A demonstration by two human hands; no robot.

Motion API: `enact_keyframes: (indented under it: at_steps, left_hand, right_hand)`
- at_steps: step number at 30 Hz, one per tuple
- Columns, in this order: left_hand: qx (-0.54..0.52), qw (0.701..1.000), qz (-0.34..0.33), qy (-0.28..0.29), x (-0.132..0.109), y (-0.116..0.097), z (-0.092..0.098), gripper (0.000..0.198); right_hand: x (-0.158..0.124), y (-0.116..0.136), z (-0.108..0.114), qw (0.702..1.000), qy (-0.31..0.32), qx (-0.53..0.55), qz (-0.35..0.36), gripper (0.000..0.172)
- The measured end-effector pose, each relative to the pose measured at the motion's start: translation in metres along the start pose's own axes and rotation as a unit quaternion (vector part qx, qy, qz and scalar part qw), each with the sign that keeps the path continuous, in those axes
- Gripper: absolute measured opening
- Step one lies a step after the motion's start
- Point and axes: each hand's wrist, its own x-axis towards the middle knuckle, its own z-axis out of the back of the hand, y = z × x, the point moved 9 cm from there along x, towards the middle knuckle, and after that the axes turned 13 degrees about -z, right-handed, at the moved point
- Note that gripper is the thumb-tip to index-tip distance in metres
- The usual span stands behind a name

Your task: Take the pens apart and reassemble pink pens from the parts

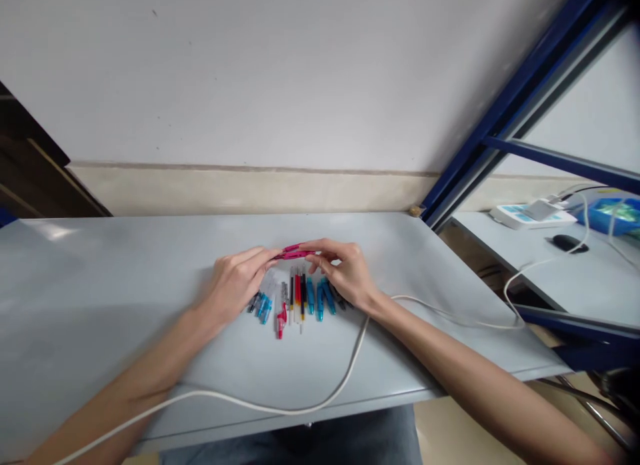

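Several slim dark pink pen parts lie sideways between my hands, just above the row of parts on the desk. My left hand pinches their left end, and my right hand has its fingers closed over the right end. Below them are clear and blue pen caps, a red cap, upright-lying ink refills in red and black, and blue pen barrels. Some dark barrels are partly hidden by my right hand.
A white cable loops over the grey desk and passes under my right wrist. Behind a blue metal frame at right, another desk holds a power strip, a black mouse and a blue tray.
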Motion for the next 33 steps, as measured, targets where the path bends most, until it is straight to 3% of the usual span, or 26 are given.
enact_keyframes:
  at_steps: [8,13,20,26,33]
  left_hand:
    - [0.017,1.0,-0.006,0.022,0.007,-0.018,-0.001,0.029]
    - [0.006,1.0,-0.024,0.002,0.013,-0.024,0.004,0.025]
    - [-0.014,1.0,-0.022,-0.003,0.01,-0.024,0.003,0.019]
    - [-0.061,0.997,-0.003,-0.045,0.009,-0.032,0.007,0.017]
    - [-0.113,0.992,0.015,-0.049,0.01,-0.033,0.005,0.016]
  right_hand:
    - [-0.001,-0.004,0.0,1.0,0.009,0.015,-0.006,0.027]
    - [-0.005,0.001,-0.004,1.0,0.022,0.019,-0.013,0.025]
    - [-0.003,-0.012,-0.011,0.984,0.041,0.133,-0.114,0.028]
    - [0.002,-0.008,-0.014,0.979,0.099,0.165,-0.072,0.032]
    - [-0.005,-0.003,-0.013,0.989,0.075,0.105,-0.065,0.026]
